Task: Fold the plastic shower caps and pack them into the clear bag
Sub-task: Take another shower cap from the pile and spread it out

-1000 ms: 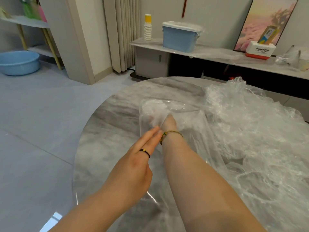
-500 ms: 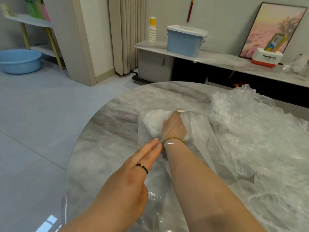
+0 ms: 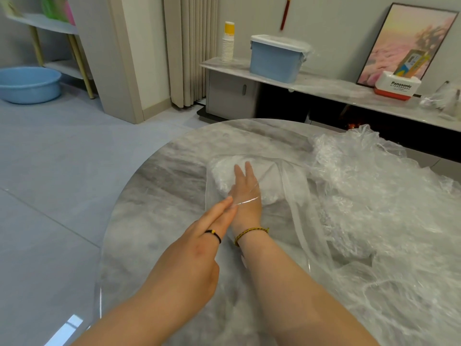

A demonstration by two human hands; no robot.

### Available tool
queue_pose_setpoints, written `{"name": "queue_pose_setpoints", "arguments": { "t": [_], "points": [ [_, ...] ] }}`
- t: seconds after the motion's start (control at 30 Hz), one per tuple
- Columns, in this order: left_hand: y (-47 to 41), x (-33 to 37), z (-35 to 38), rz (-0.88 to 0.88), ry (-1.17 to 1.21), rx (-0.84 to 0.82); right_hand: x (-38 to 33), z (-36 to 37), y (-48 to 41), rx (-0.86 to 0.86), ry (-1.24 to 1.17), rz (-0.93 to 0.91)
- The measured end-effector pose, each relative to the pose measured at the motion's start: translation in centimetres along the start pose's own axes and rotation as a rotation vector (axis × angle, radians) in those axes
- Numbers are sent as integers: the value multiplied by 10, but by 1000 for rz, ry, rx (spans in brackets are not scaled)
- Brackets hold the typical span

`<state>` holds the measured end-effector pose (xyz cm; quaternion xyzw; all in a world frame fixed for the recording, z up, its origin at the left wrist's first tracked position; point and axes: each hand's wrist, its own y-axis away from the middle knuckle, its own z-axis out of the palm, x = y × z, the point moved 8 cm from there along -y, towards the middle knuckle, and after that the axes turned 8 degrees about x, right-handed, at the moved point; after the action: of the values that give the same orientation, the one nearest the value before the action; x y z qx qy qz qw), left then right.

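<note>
Fingers [image 3: 249,171] of the right hand [image 3: 245,196] lie straight inside the clear bag [image 3: 293,196]. They press flat on a white wad of folded shower caps [image 3: 267,178] at the bag's closed far end, and nothing is clasped. The left hand [image 3: 197,248] lays two straight fingers on the bag's mouth beside the right wrist; whether its thumb pinches the film I cannot tell. The bag lies flat toward the far left edge of the round table [image 3: 174,171]. By my reckoning the work is young: one small wad is packed, while a big heap of loose caps [image 3: 374,208] covers the table's right side, unfolded.
</note>
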<state>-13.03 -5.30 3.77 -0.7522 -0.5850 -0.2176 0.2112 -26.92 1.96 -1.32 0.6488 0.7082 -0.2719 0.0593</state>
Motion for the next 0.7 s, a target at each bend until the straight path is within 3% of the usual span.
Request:
{"name": "queue_pose_setpoints", "arguments": {
  "t": [0.07, 0.17, 0.4, 0.7],
  "points": [
    [1, -1, 1, 31, -22, 4, 7, 11, -3, -154, 82, 4],
    [2, -4, -1, 36, -16, 28, 22, 14, -21, -239, 166, 72],
    [-2, -10, 3, 1, -25, 22, 39, 16, -33, -284, 241, 136],
    [-11, -28, -11, -167, -79, 262, -4, 3, -8, -214, 293, -72]
  ]
}}
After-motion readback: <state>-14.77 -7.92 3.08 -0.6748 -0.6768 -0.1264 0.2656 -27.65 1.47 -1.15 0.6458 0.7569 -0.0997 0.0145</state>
